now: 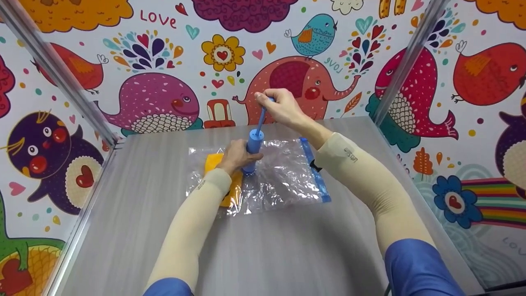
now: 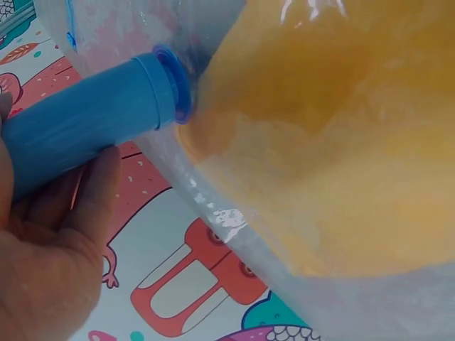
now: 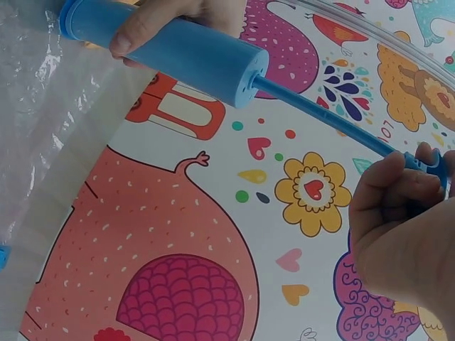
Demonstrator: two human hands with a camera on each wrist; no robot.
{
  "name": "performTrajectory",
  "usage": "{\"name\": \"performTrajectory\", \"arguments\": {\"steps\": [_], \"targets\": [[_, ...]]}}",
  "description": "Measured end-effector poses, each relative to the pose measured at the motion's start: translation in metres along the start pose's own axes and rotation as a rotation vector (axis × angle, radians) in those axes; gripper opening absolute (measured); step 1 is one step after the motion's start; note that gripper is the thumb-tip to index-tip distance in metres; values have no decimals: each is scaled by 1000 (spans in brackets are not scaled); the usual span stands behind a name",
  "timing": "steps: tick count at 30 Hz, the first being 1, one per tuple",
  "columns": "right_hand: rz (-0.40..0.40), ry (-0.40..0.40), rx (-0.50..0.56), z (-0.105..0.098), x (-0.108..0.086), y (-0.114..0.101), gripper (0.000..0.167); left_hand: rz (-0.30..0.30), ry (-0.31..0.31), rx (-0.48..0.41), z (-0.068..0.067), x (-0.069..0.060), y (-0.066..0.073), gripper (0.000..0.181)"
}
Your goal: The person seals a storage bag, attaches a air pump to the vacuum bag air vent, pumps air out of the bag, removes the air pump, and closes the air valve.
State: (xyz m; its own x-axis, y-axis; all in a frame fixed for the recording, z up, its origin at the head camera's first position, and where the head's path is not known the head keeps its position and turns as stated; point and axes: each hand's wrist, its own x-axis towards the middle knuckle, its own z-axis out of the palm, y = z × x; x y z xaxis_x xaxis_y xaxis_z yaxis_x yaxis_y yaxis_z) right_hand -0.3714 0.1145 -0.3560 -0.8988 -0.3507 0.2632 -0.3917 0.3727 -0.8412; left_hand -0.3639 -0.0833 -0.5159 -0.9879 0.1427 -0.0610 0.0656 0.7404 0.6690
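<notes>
A blue hand pump (image 1: 254, 142) stands upright, slightly tilted, with its lower end on a clear plastic vacuum bag (image 1: 283, 176). My left hand (image 1: 236, 156) grips the pump's barrel. High above it, my right hand (image 1: 283, 107) holds the handle, and the thin rod (image 3: 320, 114) is drawn far out of the barrel. Inside the bag's left part lies a folded yellow-orange cloth item (image 1: 235, 193), partly hidden by the left hand and forearm. In the left wrist view the pump's round foot (image 2: 174, 85) meets the bag's film beside the yellow item (image 2: 320, 156).
A blue zip strip (image 1: 322, 191) runs along the bag's right edge. A small black piece (image 1: 315, 166) shows at that strip, partly behind the right sleeve. The grey table (image 1: 135, 230) is bounded by patterned walls (image 1: 164, 98) with metal corner posts (image 1: 61, 74).
</notes>
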Motion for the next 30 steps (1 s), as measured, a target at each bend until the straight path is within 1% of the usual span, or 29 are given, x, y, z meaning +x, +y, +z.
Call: {"name": "performTrajectory", "arguments": {"steps": [5,11,16,21,24,29,30], "targets": [[32,-48,-41,7,2,2,45,4,18,6,3,1,-7,61],[50,-77,-94,17,6,10,42,8,19,-3,5,4,-12,61],[80,-133,-164,32,7,22,42,-8,1,-20,7,6,-13,61],[106,-190,-252,50,10,30,40,2,-4,-41,4,5,-17,61],[108,-225,-297,60,11,34,42,11,-6,-54,3,4,-20,61],[144,-283,-333,71,11,40,44,5,-17,-85,3,3,-25,63],[153,-291,-331,73,11,40,43,-4,-21,-97,3,3,-25,65]]}}
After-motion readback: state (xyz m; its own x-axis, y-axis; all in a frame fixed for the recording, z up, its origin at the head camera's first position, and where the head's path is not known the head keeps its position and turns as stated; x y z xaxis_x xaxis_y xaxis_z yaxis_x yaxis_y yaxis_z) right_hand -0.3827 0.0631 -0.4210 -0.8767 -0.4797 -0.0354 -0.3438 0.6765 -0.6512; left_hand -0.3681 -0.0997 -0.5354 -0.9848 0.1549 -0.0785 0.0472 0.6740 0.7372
